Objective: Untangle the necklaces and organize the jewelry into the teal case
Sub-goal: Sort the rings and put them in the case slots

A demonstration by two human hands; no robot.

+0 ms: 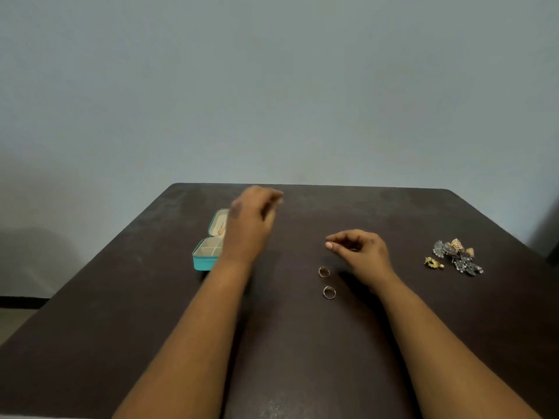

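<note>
On the table [302, 343], we are judging two rings [324, 271]: light, hard, slippery; pinching each band. Right hand [363, 252] fingers loosely curled, apparently empty; left hand [251, 222] blurred, grip undeterminable.

Both forearms bare, no sleeves visible.

left hand [249, 225]: raised, blurred, fingers loosely bent, nothing seen in it | right hand [361, 252]: low, palm down, fingers curled, thumb and forefinger close together, grip unclear | both forearms bare, stretched forward, left angled inward
</note>
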